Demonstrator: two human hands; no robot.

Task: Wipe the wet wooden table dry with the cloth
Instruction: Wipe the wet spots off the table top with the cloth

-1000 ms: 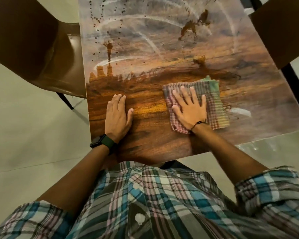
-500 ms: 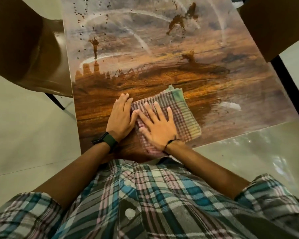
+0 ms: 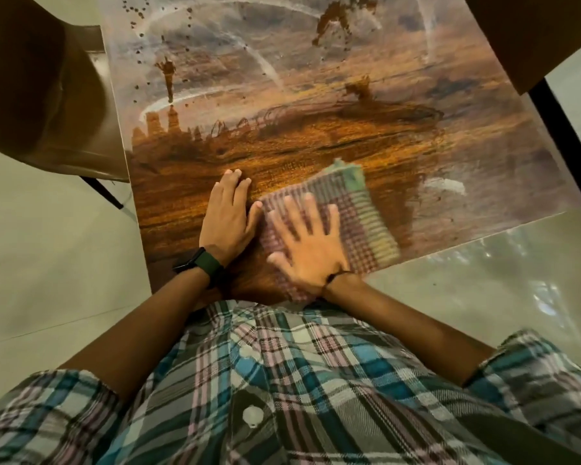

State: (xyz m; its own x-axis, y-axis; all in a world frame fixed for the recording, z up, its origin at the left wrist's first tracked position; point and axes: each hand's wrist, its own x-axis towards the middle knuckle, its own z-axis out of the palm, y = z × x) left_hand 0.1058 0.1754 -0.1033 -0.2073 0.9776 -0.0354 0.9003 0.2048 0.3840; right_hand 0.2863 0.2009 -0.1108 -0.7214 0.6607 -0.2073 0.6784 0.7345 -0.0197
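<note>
A folded checked cloth (image 3: 359,216), pink with a green corner, lies flat near the front edge of the wooden table (image 3: 316,139). My right hand (image 3: 311,243) presses down on it with fingers spread and straight; it is blurred by motion. My left hand (image 3: 228,216) rests flat on the bare wood just left of the cloth, thumb almost touching its edge. The near band of the table looks dark and wiped. Farther back the top carries pale streaks, drops and brown patches.
A brown chair (image 3: 47,92) stands at the table's left side and another chair (image 3: 530,31) at the far right corner. A black table leg (image 3: 557,129) runs down the right. Pale tiled floor (image 3: 41,263) surrounds the table.
My right hand slid the cloth left from the table's right part until it met my left hand, and it now sits slightly right again. My left hand stayed planted.
</note>
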